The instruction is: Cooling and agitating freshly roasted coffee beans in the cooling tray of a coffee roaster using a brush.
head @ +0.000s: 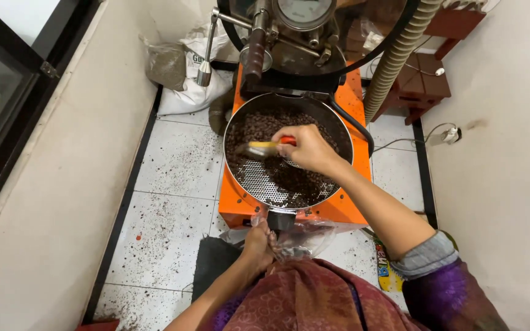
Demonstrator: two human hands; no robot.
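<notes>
We read this as a small coffee-roasting workroom: an orange roaster with a round perforated cooling tray of dark beans, a pressure gauge, a ribbed exhaust hose, sacks by the wall, chaff across the white tiled floor.

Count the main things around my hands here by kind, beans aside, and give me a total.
Hands: 2, right hand and left hand
Brush with orange and yellow handle: 1
Round perforated tray: 1
Orange machine body: 1
Clear plastic bag: 1
Ribbed hose: 1
White sack: 1
Total: 8
</notes>
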